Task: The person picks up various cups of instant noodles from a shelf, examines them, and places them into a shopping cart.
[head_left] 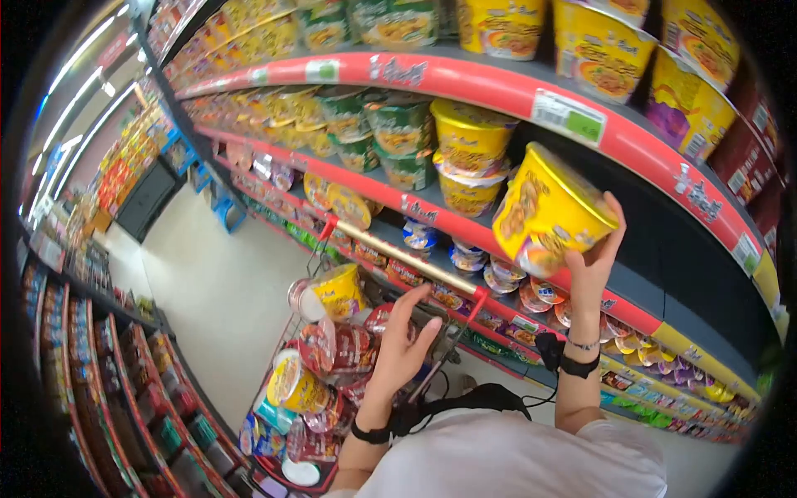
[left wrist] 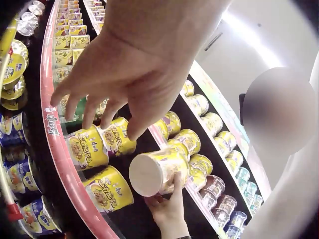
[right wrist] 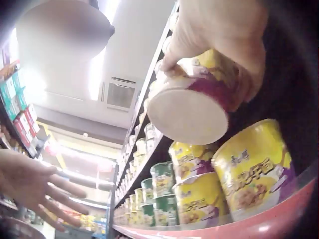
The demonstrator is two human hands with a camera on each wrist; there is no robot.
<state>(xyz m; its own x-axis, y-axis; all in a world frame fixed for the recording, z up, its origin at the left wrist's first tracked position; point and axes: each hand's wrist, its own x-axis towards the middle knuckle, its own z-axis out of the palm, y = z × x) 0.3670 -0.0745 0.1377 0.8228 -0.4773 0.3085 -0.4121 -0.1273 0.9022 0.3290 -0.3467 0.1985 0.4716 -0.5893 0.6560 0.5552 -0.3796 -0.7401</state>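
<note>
My right hand grips a large yellow noodle tub in front of the red-edged shelf, tilted. Its white base faces the right wrist view, with fingers and thumb round its sides. Beside it on the shelf stand another yellow tub and two stacked yellow tubs. My left hand is empty, its fingers spread, above the cart near the handle. Its palm and spread fingers also show in the right wrist view.
The cart holds several red tubs, yellow tubs and other packs. Green tubs line the shelf further left. An upper shelf edge runs above the held tub. Another shelving row stands across the aisle floor.
</note>
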